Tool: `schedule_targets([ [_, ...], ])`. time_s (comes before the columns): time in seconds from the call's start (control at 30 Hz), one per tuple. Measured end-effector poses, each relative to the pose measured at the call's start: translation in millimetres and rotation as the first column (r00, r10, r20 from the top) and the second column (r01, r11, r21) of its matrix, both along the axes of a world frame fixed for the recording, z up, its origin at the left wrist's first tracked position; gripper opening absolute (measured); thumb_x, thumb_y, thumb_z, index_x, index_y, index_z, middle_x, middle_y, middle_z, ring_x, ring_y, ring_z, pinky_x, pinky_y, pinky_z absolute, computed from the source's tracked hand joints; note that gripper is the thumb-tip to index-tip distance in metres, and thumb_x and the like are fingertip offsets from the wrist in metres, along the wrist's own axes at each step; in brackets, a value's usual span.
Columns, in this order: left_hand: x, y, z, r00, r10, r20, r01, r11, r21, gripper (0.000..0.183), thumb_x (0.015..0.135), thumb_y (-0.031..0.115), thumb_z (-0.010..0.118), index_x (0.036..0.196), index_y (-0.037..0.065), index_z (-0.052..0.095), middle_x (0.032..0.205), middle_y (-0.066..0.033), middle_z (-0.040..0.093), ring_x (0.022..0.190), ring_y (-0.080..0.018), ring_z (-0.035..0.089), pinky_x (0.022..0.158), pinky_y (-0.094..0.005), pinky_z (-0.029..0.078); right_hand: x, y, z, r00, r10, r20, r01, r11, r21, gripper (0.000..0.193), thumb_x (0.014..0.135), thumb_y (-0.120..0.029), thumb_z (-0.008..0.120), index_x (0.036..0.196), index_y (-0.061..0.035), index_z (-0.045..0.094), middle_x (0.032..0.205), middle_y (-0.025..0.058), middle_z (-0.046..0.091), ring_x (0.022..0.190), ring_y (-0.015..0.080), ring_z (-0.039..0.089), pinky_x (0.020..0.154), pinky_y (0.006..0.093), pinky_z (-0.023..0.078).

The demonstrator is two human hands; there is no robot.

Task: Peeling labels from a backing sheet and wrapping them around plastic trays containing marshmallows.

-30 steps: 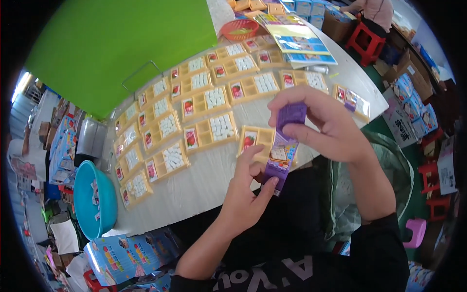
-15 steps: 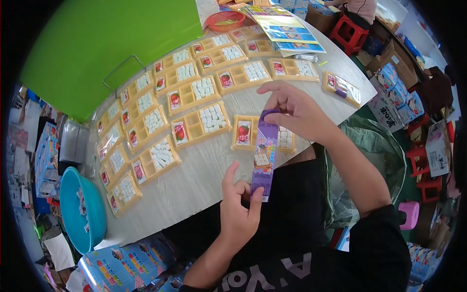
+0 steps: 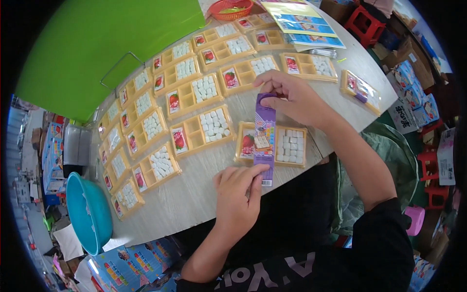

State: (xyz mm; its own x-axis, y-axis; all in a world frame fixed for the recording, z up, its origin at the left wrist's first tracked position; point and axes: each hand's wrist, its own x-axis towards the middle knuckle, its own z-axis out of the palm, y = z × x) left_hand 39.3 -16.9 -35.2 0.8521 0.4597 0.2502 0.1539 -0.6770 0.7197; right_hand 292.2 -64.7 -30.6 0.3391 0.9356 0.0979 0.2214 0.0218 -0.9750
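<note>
A long purple printed card strip (image 3: 264,129) stands between my two hands, lengthwise toward me. My right hand (image 3: 292,97) pinches its far end, thumb on top and fingers curled behind. At the near end, the thumb and fingertips of my left hand (image 3: 238,192) close on the strip. Right beneath it lies a yellow plastic tray (image 3: 292,164). The strip crosses the tray's middle and hides that part. On one side of it a strawberry picture card (image 3: 247,141) shows, on the other small white blocks (image 3: 290,145).
Rows of similar trays (image 3: 199,146) cover the table's left and back. A tray with a purple band (image 3: 361,90) lies at the right. Printed sheets (image 3: 301,24) and a red basket (image 3: 230,9) sit behind. A teal basin (image 3: 87,214) stands left, a green bag (image 3: 379,175) right.
The strip has come down over the tray, straighter and centred between card and blocks. My left hand's fingers, partly spread before, have folded onto its near end. The whole view has shifted slightly.
</note>
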Motion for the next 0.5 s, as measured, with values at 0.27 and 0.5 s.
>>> schedule_targets([
  [0.27,5.9,4.1,-1.2,0.997,-0.046,-0.057,0.042,0.996,-0.075,0.022,0.091,0.006,0.061,0.11,0.009,0.07,0.087,-0.0047,0.065,0.087,-0.0234,0.057,0.091,-0.0357,0.034,3.5,-4.3,-7.7,1.0,0.0,-0.013,-0.001,0.999,-0.046,0.031,0.092,0.007,0.062,0.121,-0.0025,0.057,0.103,0.0015,0.06,0.097,0.0077,0.059,0.086,0.0239,0.049],
  [0.5,9.3,5.9,0.3,0.995,-0.038,-0.094,0.033,0.998,-0.046,0.021,0.091,0.007,0.061,0.111,0.01,0.07,0.085,-0.0037,0.064,0.085,-0.0221,0.057,0.09,-0.0354,0.033,2.4,-4.3,-6.0,0.984,-0.054,0.172,0.062,0.997,-0.042,0.028,0.092,0.005,0.064,0.118,-0.0026,0.06,0.104,0.0025,0.062,0.098,0.0091,0.06,0.087,0.025,0.05],
])
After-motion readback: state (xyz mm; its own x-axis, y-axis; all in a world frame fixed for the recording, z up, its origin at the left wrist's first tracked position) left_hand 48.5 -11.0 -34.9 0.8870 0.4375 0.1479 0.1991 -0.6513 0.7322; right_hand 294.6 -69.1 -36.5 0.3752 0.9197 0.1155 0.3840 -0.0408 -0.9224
